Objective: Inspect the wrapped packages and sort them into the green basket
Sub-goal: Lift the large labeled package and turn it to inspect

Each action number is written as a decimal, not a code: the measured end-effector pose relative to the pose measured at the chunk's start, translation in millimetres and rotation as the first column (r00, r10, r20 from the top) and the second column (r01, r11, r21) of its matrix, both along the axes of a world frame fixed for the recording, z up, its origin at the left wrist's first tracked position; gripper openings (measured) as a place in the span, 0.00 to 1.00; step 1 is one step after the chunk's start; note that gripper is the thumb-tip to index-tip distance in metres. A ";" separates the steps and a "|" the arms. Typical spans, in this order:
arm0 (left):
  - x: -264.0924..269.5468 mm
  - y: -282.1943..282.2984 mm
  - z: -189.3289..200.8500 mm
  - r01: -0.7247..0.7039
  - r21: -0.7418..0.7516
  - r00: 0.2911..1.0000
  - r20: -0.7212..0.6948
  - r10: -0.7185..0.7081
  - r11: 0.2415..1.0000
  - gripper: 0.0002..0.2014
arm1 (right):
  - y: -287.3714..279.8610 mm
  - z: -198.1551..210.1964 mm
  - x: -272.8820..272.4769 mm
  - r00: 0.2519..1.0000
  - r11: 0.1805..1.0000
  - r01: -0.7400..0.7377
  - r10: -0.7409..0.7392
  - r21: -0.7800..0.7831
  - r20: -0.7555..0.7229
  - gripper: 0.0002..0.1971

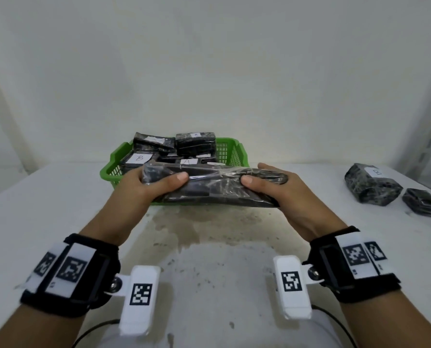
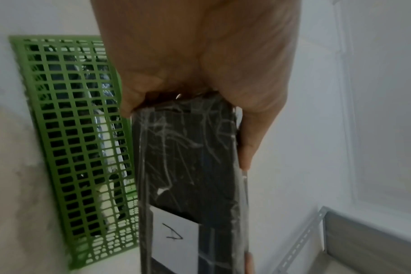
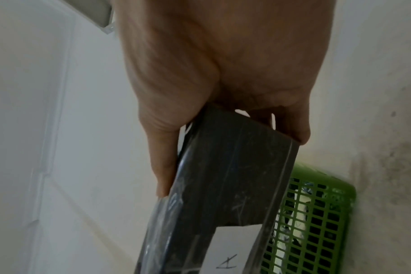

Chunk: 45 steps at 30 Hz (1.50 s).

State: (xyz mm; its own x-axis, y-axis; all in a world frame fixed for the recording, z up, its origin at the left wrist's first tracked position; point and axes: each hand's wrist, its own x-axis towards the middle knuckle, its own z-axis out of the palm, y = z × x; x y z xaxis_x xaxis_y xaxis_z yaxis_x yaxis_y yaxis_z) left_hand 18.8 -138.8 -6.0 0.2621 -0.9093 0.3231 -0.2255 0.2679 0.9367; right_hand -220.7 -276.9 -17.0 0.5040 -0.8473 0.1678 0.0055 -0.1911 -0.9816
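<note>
table [image 1: 46, 209]: white top, stained patch in the middle near the person; carries basket + loose packages.
wall [image 1: 209, 59]: plain white, behind table.
basket [image 1: 237, 149]: green plastic mesh, at table's far-middle, against wall; also seen thru both wrist cams [image 2: 66, 129] [image 3: 317, 222].
packages in basket [image 1: 195, 143]: several black wrapped bundles piled inside, white labels; one reads "B" at left, one "A" near front, top one's mark too small to read for sure.
held package [image 1: 209, 187]: long flat black bundle in clear wrap, held level w/ both hands above table, just in front of basket's near rim, overlapping it in head view. White label w/ handwritten "A" on its underside, shown by left wrist cam [image 2: 176, 237] and right wrist cam [image 3: 232, 250].
left hand [image 1: 146, 187]: grips package's left end, thumb on top, fingers wrapped under.
right hand [image 1: 277, 192]: grips right end same way, thumb on top, fingers under.
loose packages [image 1: 372, 184]: two on table far right, well apart from basket; bigger lumpy one w/ "B" label, flatter one [image 1: 427, 203] just beside it, cut by frame edge.
wrist bands [image 1: 68, 272]: black straps w/ white marker tags, both wrists.
</note>
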 end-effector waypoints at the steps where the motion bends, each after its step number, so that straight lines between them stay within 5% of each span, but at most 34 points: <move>1: 0.0 -0.2 0.3 -0.042 -0.027 0.999 -0.017 0.042 0.999 0.20 | -0.1 -0.5 0.2 1.000 1.000 -0.017 0.017 0.000 -0.016 0.53; 4: 3.1 -1.0 1.5 -0.068 -0.046 0.997 -0.048 0.065 0.997 0.19 | 5.0 1.9 0.1 0.996 0.998 -0.070 0.070 -0.002 -0.060 0.43; 8: 4.5 -0.3 0.4 0.011 -0.010 1.000 -0.007 -0.011 1.000 0.19 | 4.7 4.6 0.9 0.997 0.999 -0.045 0.044 -0.023 -0.057 0.59; 12: 3.3 -2.1 -0.7 -0.053 -0.062 0.998 -0.029 0.052 0.997 0.20 | 3.8 5.2 0.7 0.998 0.998 -0.057 0.057 0.021 -0.003 0.53; 16: 5.2 -2.6 -5.2 -0.008 -0.036 0.999 0.036 0.009 0.999 0.21 | 1.8 5.9 0.8 1.000 1.000 0.017 -0.017 0.005 0.000 0.57; 23: 12.9 -5.6 -9.7 -0.061 -0.110 0.997 -0.060 0.055 0.992 0.43 | 2.9 5.2 -5.4 0.995 0.996 -0.086 0.085 -0.010 -0.050 0.66; 29: 11.8 -0.7 -12.2 -0.103 -0.295 0.995 -0.034 0.097 0.950 0.42 | 9.7 14.7 -10.6 0.977 0.962 -0.201 0.184 0.187 0.109 0.59; 34: 1.6 1.6 -9.4 0.049 -0.267 0.997 0.078 -0.029 0.962 0.46 | 10.3 20.8 -11.1 0.979 0.875 -0.180 0.114 0.449 0.170 0.18; 38: -2.8 3.5 -3.8 0.084 -0.138 0.994 -0.061 -0.093 0.987 0.63 | 7.2 12.8 -7.2 0.985 0.918 -0.086 0.019 0.386 0.172 0.16; 40: -5.8 2.0 -1.4 0.120 -0.066 0.970 -0.204 -0.131 0.991 0.52 | 4.6 12.0 -7.7 0.982 0.954 -0.044 -0.012 0.296 0.188 0.22; 42: -12.9 -1.0 2.5 0.070 -0.037 0.955 -0.288 -0.078 0.997 0.25 | 1.6 11.0 -8.3 0.978 0.979 -0.026 -0.017 0.201 0.208 0.26; 45: -14.6 -6.4 -2.8 -0.048 -0.013 0.949 -0.314 0.041 0.999 0.22 | 1.9 7.9 -6.7 0.978 0.985 -0.066 0.032 0.159 0.204 0.29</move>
State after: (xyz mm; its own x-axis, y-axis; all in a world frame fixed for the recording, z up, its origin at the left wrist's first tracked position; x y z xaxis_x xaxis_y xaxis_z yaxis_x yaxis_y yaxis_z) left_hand 4.2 -145.2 -8.8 0.3932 -0.8885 0.2368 0.0664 0.2843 0.9564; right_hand -227.3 -275.0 -9.0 0.5159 -0.8467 0.1303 0.2105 -0.0222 -0.9773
